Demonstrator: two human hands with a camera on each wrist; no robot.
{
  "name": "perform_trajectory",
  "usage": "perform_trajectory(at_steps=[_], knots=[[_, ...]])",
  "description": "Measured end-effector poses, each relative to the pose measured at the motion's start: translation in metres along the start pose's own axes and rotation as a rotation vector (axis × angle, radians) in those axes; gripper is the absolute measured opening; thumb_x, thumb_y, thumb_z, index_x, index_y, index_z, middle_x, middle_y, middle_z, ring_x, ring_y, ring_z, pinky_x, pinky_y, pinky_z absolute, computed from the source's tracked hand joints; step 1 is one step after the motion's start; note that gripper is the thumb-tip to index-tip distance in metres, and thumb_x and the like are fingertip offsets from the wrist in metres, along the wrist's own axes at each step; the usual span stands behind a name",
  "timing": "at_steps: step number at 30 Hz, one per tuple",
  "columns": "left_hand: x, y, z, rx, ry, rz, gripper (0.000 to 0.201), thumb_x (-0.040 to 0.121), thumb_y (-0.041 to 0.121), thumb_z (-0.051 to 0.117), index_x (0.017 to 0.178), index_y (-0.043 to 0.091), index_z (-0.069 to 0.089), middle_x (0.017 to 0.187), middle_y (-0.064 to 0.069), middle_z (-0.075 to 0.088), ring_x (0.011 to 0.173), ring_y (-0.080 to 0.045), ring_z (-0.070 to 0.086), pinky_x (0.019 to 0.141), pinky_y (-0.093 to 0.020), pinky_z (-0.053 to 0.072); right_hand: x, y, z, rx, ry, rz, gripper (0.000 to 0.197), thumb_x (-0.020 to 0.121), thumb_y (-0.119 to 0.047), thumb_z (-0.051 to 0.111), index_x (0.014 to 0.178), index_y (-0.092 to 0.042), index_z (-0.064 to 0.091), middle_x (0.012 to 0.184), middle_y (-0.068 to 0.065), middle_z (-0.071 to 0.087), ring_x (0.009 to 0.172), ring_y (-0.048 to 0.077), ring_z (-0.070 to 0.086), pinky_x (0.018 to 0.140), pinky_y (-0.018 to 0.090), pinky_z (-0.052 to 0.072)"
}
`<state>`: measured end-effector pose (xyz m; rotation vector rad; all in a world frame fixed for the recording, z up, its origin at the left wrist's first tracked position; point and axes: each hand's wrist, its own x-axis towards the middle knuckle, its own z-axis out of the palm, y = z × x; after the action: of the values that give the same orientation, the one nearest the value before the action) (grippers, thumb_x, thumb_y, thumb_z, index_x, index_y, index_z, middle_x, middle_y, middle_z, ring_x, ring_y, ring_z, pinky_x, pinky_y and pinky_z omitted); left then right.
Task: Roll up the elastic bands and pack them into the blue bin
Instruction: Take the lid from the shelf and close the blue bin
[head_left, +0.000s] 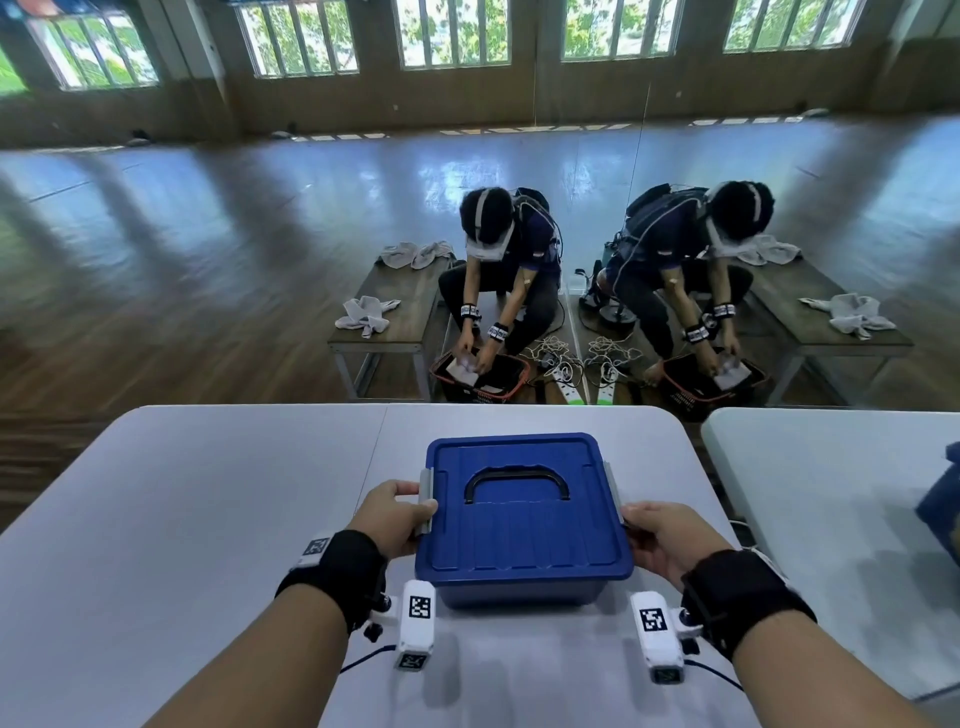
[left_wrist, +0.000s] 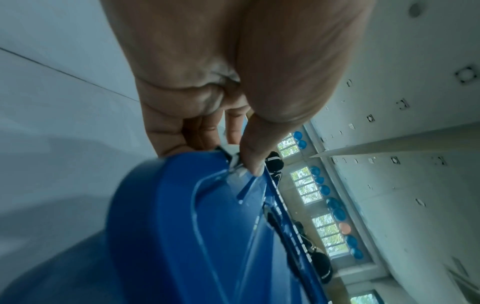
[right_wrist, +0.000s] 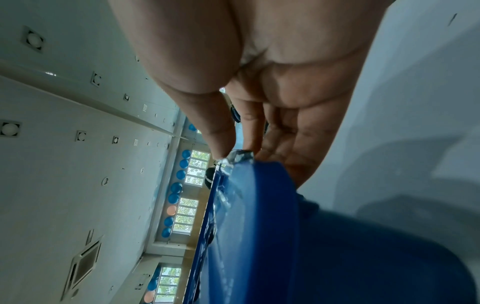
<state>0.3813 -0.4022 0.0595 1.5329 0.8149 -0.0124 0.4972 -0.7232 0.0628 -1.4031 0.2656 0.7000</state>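
- A pale grey desk fills the foreground, a second desk just beside it on the right.
- Beyond, a person crouches over a red-rimmed basket.
- Grey towels lie on a low bench.
- A power strip sits on the wooden floor.

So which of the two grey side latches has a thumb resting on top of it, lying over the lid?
The left latch: the left hand lays its thumb over it onto the blue bin's lid. At the right latch, the right hand sits nearer the corner.

no readable words or numbers, only black-and-white square code markers on wrist cameras
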Motion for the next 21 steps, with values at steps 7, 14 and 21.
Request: perform_trajectory(at_steps=[7, 14, 21], knots=[[0.003, -0.007, -0.003, 0.121, 0.058, 0.097, 0.039, 0.086, 0.017, 0.078, 0.118, 0.014, 0.056, 0.101, -0.021, 0.07, 0.089, -0.036, 0.072, 0.077, -0.051, 0.063, -0.005, -0.007, 0.012, -0.165, -0.066, 0.03, 0.015, 0.098, 0.002, 0.054, 0.084, -0.003, 0.052, 0.084, 0.02, 0.059, 0.074, 0.032, 0.064, 0.062, 0.043, 0.062], [-0.002, -0.008, -0.011, 0.161, 0.062, 0.136, 0.038, 0.089, 0.021, 0.076, 0.12, 0.015, 0.056, 0.101, -0.017, 0.07, 0.091, -0.03, 0.071, 0.079, -0.045, 0.063, -0.007, -0.01, 0.029, -0.483, -0.001, -0.053, 0.016, 0.098, -0.006, 0.057, 0.084, 0.0, 0.058, 0.083, 0.021, 0.062, 0.075, 0.031, 0.068, 0.061, 0.038, 0.061], [-0.005, -0.013, -0.019, 0.168, 0.057, 0.14, 0.032, 0.092, 0.026, 0.072, 0.119, 0.017, 0.056, 0.102, -0.017, 0.07, 0.092, -0.032, 0.071, 0.078, -0.05, 0.063, 0.0, -0.003, 0.039, -0.96, 0.153, -0.252, 0.034, 0.086, -0.02, 0.067, 0.053, -0.011, 0.062, 0.053, 0.005, 0.055, 0.051, 0.021, 0.056, 0.063, 0.04, 0.061]])
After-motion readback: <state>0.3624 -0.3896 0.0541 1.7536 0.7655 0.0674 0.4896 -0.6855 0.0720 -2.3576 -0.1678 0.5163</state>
